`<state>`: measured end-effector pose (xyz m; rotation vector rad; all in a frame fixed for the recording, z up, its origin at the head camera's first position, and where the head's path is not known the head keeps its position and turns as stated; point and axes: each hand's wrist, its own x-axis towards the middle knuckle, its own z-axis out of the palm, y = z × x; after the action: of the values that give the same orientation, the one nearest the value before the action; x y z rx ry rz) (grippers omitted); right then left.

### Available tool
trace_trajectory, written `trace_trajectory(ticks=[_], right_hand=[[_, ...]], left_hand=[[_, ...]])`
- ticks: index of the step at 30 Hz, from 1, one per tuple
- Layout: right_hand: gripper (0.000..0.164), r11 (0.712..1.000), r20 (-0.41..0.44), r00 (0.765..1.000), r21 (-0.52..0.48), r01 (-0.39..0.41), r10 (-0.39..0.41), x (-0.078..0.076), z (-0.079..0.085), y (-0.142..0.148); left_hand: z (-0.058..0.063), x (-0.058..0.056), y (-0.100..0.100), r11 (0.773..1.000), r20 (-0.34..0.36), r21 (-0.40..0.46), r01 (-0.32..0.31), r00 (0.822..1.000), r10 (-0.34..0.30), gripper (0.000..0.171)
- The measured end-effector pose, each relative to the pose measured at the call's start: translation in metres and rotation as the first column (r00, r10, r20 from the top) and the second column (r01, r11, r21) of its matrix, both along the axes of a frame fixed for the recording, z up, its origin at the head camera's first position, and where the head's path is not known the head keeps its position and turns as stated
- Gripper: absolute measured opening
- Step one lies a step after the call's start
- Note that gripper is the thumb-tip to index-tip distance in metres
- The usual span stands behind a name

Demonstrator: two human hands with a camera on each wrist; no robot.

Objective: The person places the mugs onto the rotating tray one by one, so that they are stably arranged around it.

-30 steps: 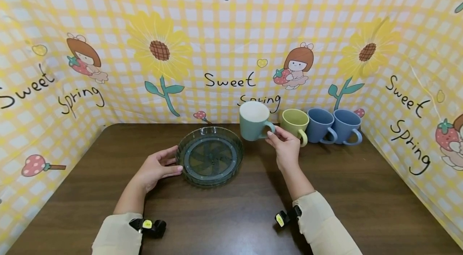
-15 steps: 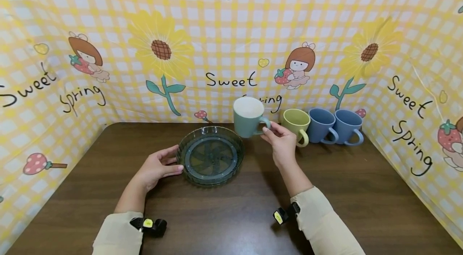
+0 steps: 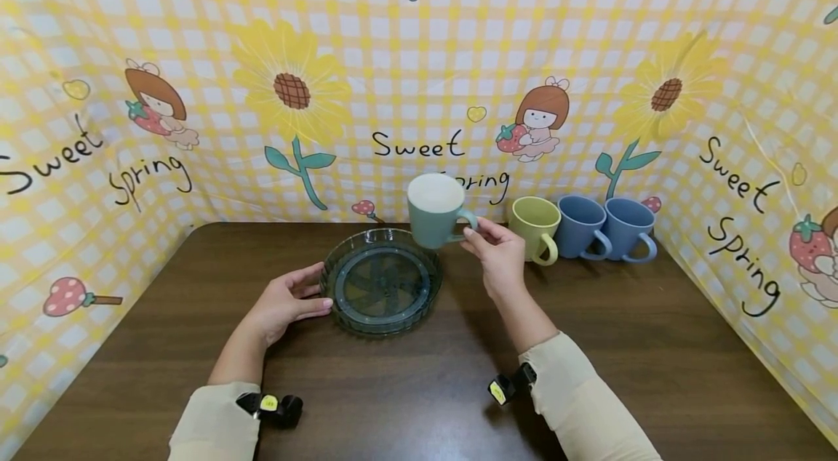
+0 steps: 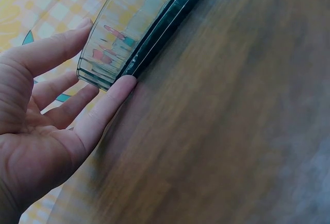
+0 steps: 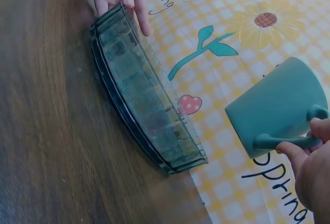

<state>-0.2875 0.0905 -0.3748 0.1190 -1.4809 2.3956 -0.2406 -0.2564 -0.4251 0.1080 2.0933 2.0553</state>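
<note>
In the head view, my right hand pinches the handle of a teal mug with a white inside. The mug is held upright in the air, above the far right rim of a round, see-through dark green tray. My left hand touches the tray's left side with its fingers and thumb spread and fairly straight. The left wrist view shows these fingertips against the clear fluted wall. From the right wrist, the teal mug appears apart from the tray.
A green mug and two blue mugs stand in a row at the back right of the brown wooden table. Yellow checked cloth hangs behind and on both sides.
My right hand has carried the teal mug leftward, from beside the tray to over its far right rim. The left hand and the tray have stayed in place.
</note>
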Motion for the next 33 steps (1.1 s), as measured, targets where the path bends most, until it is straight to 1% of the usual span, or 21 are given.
trace_trajectory(ticks=[5,11,18,24,33], right_hand=[[0.026,1.000,-0.002,1.000,-0.007,-0.010,0.010,0.000,0.000,-0.005],[0.028,0.999,0.011,1.000,0.026,-0.026,0.026,-0.001,0.001,-0.009],[0.031,0.999,0.041,0.999,0.036,-0.036,0.034,-0.002,0.004,-0.015],[0.031,0.997,0.061,0.997,0.053,-0.051,0.048,-0.005,0.003,-0.022],[0.027,0.991,0.091,0.995,0.126,-0.047,0.036,-0.007,0.000,-0.032]], left_hand=[[-0.002,-0.001,0.000,1.000,0.001,0.001,-0.004,1.000,0.004,0.083],[-0.004,-0.002,0.000,1.000,-0.004,0.004,0.000,1.000,0.000,0.083],[-0.003,-0.002,0.000,1.000,-0.004,0.003,0.000,1.000,0.000,0.083],[-0.001,-0.001,0.000,1.000,-0.006,-0.005,-0.003,1.000,0.003,0.082],[-0.001,0.000,0.000,1.000,-0.006,-0.005,-0.001,1.000,0.001,0.083]])
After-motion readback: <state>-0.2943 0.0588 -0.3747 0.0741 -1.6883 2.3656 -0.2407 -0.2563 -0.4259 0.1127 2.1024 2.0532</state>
